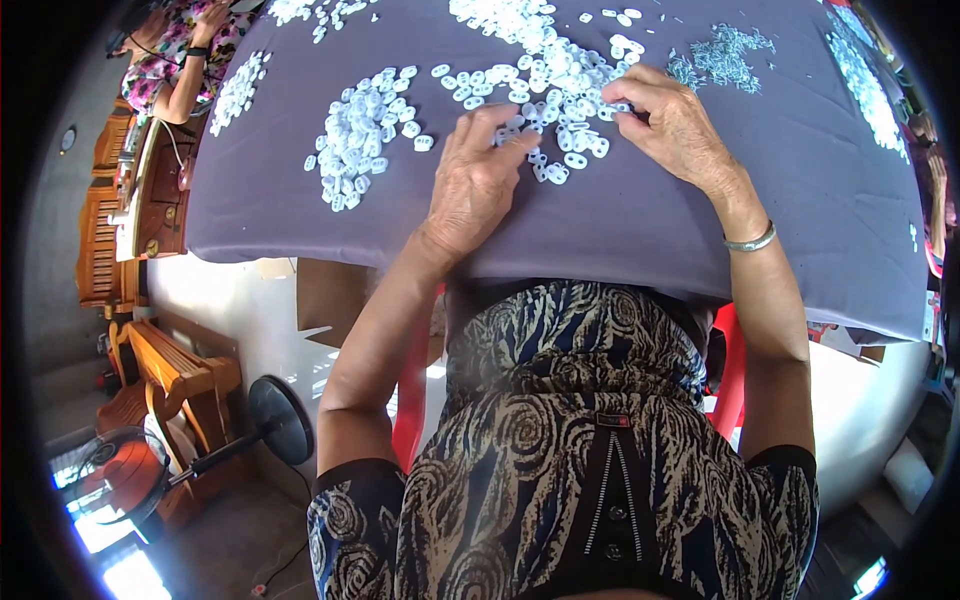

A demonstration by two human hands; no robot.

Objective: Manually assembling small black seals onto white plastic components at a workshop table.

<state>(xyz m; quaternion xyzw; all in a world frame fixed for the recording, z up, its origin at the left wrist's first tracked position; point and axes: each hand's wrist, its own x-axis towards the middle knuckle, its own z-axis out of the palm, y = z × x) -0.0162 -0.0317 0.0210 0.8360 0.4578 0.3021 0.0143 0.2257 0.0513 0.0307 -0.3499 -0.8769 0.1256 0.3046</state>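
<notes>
Small white oval plastic pieces with two holes lie in a long loose heap [560, 70] on the cloth-covered table, trailing toward me. At its near end, my left hand [472, 180] rests with fingers curled and thumb and forefinger drawn together. What it pinches, if anything, is hidden among the pieces. Across the heap, my right hand [682, 130] has thumb and forefinger closed about a white oval piece [621, 107]. Several loose pieces [575, 145] lie between my hands. A separate pile of the same pieces [360, 130] sits left of my left hand.
Small thin silvery pieces [728, 58] are scattered beyond my right hand. More white pieces line the table's left [240, 92] and right [865, 80] edges. Another person's arm [185, 85] is at the far left. A fan [280, 420] and wooden bench [170, 365] stand lower left.
</notes>
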